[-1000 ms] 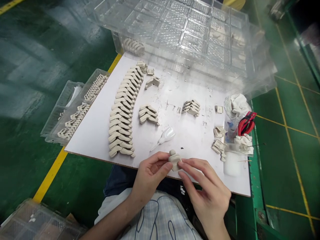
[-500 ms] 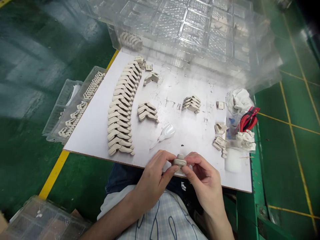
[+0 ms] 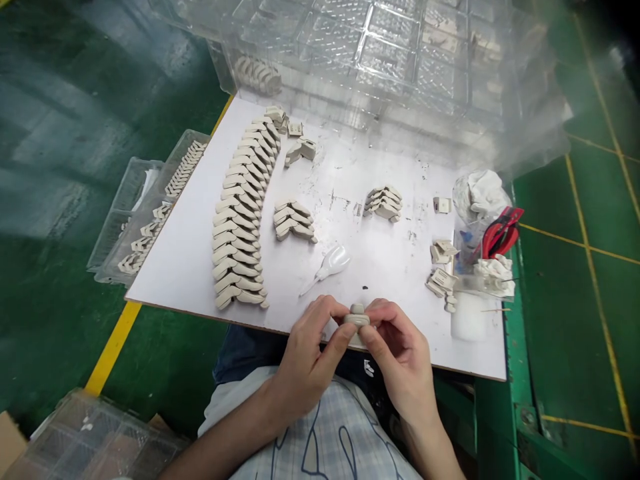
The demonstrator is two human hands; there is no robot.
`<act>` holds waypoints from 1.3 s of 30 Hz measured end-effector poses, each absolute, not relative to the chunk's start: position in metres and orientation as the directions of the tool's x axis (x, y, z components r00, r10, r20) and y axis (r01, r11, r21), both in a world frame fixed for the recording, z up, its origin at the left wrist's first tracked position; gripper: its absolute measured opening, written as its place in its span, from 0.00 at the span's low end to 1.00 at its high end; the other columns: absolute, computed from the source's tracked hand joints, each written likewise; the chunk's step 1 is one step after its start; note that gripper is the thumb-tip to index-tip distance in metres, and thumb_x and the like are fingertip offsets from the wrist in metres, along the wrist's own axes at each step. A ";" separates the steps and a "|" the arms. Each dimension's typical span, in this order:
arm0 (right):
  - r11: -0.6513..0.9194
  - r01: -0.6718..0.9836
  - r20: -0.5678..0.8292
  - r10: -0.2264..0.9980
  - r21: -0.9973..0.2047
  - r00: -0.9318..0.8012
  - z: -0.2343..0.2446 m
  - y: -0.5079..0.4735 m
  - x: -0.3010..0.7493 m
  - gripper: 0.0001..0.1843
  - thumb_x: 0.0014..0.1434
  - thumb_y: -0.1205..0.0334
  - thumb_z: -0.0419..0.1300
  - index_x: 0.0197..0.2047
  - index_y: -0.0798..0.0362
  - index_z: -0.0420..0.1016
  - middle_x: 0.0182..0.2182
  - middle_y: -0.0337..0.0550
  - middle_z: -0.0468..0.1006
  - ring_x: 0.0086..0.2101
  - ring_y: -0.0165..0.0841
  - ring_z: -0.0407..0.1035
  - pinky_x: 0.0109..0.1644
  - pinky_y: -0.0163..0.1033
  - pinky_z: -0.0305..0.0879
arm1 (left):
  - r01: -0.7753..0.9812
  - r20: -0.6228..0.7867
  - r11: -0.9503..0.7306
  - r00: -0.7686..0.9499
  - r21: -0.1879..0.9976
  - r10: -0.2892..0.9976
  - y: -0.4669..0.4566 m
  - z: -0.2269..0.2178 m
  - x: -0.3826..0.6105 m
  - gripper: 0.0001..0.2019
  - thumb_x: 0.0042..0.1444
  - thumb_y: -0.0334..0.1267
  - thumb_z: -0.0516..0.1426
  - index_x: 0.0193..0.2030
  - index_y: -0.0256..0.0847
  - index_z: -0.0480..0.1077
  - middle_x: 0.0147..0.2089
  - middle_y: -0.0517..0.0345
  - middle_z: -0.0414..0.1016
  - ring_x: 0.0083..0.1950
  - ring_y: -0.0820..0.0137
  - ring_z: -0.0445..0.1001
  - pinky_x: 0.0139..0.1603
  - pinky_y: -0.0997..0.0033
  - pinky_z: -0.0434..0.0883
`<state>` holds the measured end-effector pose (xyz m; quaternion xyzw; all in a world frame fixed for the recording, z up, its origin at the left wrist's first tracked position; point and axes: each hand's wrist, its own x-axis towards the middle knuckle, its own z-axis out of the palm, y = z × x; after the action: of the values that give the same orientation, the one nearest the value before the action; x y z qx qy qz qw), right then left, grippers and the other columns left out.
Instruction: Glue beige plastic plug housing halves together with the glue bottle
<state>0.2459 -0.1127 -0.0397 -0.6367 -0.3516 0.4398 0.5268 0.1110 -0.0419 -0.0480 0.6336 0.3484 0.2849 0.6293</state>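
Both my hands pinch one small beige moulded part over the near edge of a white board. My left hand grips its left end between thumb and fingers. My right hand closes on its right end. A long curved row of similar beige parts lies on the board's left side. Smaller stacks of the same parts lie at the middle, further right and by the right edge. A small clear plastic scoop rests just beyond my hands.
Clear compartment trays stand along the board's far edge. Another clear tray with parts sits left of the board, and a third at bottom left. Red-handled cutters, white rags and a white cup crowd the right edge. Green floor with yellow lines surrounds everything.
My right hand's fingers, stretched beside the part a second ago, have curled in and pinched it. The part has been turned between both hands. The view has shifted slightly.
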 end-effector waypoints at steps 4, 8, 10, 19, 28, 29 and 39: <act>-0.238 0.008 -0.216 0.897 -0.971 0.386 -0.040 -0.114 0.246 0.04 0.64 0.57 0.63 0.42 0.46 0.76 0.31 0.36 0.71 0.32 0.29 0.65 0.34 0.33 0.60 | 0.081 -0.030 -0.023 0.598 0.996 0.801 -0.041 -0.049 0.111 0.09 0.69 0.39 0.49 0.37 0.42 0.65 0.33 0.60 0.64 0.36 0.69 0.64 0.37 0.68 0.63; -0.205 -0.008 -0.191 0.895 -0.979 0.402 -0.037 -0.112 0.241 0.04 0.65 0.58 0.63 0.38 0.47 0.75 0.31 0.36 0.69 0.33 0.29 0.63 0.34 0.34 0.60 | 0.049 0.034 -0.075 0.570 0.996 0.821 -0.044 -0.051 0.113 0.07 0.69 0.35 0.49 0.38 0.43 0.62 0.33 0.61 0.62 0.35 0.70 0.63 0.36 0.69 0.63; -0.187 -0.029 -0.183 0.894 -0.982 0.409 -0.035 -0.111 0.237 0.06 0.65 0.58 0.62 0.36 0.48 0.73 0.30 0.36 0.68 0.32 0.29 0.63 0.34 0.34 0.61 | 0.017 0.060 -0.084 0.555 0.996 0.830 -0.048 -0.053 0.114 0.07 0.69 0.35 0.48 0.38 0.43 0.62 0.33 0.62 0.61 0.34 0.71 0.62 0.35 0.70 0.63; -0.223 -0.149 -0.267 0.849 -0.963 0.456 -0.040 -0.108 0.234 0.08 0.62 0.54 0.66 0.35 0.48 0.74 0.28 0.34 0.69 0.29 0.26 0.61 0.32 0.31 0.60 | -0.058 -0.306 0.434 0.625 0.899 0.718 -0.037 -0.047 0.111 0.11 0.66 0.46 0.55 0.37 0.42 0.66 0.33 0.62 0.64 0.35 0.72 0.63 0.37 0.70 0.63; -0.243 -0.210 -0.308 0.872 -0.947 0.380 -0.041 -0.118 0.247 0.07 0.67 0.54 0.60 0.45 0.42 0.78 0.34 0.35 0.78 0.35 0.28 0.69 0.40 0.30 0.65 | -0.114 -0.381 0.634 0.713 0.765 0.589 -0.031 -0.043 0.105 0.12 0.62 0.48 0.60 0.41 0.41 0.69 0.38 0.59 0.72 0.42 0.70 0.69 0.46 0.69 0.67; -0.254 -0.183 -0.307 0.872 -0.950 0.381 -0.038 -0.118 0.246 0.06 0.66 0.55 0.62 0.45 0.42 0.78 0.35 0.35 0.78 0.36 0.28 0.69 0.41 0.30 0.66 | -0.114 -0.383 0.635 0.712 0.764 0.589 -0.032 -0.043 0.105 0.12 0.62 0.48 0.60 0.41 0.41 0.69 0.38 0.59 0.72 0.41 0.70 0.69 0.46 0.68 0.67; -0.267 -0.141 -0.300 0.886 -0.953 0.353 -0.032 -0.116 0.240 0.04 0.65 0.57 0.63 0.37 0.45 0.74 0.32 0.33 0.71 0.33 0.27 0.64 0.37 0.31 0.61 | 0.034 -0.218 0.256 0.638 0.966 0.738 -0.041 -0.043 0.101 0.08 0.68 0.43 0.54 0.40 0.43 0.69 0.35 0.62 0.67 0.38 0.70 0.66 0.41 0.67 0.63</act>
<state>0.2396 -0.1163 -0.0317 -0.6303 -0.2957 0.4859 0.5284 0.1013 -0.0411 -0.0432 0.5578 0.3463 0.2470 0.7127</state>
